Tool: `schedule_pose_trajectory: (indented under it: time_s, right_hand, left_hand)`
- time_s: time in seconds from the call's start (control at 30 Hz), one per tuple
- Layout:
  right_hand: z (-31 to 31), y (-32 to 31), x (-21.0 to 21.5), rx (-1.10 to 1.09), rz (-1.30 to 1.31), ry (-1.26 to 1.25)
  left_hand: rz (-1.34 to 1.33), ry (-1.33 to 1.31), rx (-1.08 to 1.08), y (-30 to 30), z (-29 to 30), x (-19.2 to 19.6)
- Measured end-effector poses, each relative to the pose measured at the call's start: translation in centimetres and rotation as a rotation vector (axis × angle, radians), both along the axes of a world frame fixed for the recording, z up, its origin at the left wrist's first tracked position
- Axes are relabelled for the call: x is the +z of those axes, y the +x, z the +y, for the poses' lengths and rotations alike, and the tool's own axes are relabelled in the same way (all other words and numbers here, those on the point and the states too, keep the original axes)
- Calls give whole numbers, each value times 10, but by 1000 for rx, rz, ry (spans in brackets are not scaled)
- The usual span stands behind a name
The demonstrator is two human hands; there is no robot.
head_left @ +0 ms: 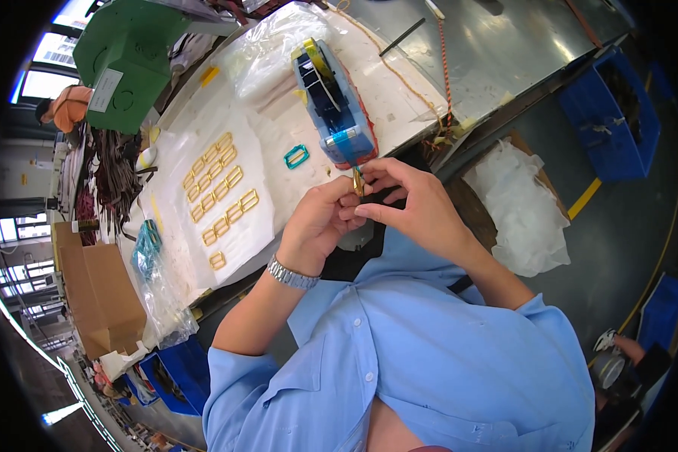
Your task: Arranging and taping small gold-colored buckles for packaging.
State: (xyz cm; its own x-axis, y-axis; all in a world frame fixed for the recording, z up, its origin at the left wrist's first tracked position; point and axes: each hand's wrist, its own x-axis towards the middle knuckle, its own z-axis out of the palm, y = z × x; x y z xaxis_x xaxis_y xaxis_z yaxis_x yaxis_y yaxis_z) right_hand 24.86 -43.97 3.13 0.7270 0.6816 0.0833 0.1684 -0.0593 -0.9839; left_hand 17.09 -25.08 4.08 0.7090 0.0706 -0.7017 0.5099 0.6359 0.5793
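A small gold metal buckle (358, 181) is pinched upright between the fingers of my left hand (314, 222), in front of the tape dispenser. My right hand (422, 211) is close beside it, thumb and forefinger apart, fingertips at the buckle and my left fingers. A blue strip of film (356, 170) runs at the buckle's top, below the dispenser's front. The blue tape dispenser (346, 113) stands on the table with a yellow-edged roll in it. Left of it lies a buckle wrapped in blue film (296, 157). Several gold buckles (230, 216) lie in rows on a white sheet (252, 166).
Clear plastic (275, 53) covers the table's far part. A green machine housing (120, 68) stands far left. An open cardboard box (102, 294) and a bag of blue-wrapped pieces (149, 252) are at left. White plastic (520, 203) and a blue crate (610, 113) are at right.
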Motion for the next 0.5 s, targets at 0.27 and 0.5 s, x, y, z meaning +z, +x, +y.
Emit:
schedule_pose_trajectory:
  time_s: [0.27, 0.5]
  right_hand:
    - [14, 10, -11, 66, 300, 208]
    - [17, 0, -5, 35, 499, 244]
  left_hand:
    - [33, -160, 108, 4, -3, 1]
    - [-392, 1047, -8, -33, -30, 10]
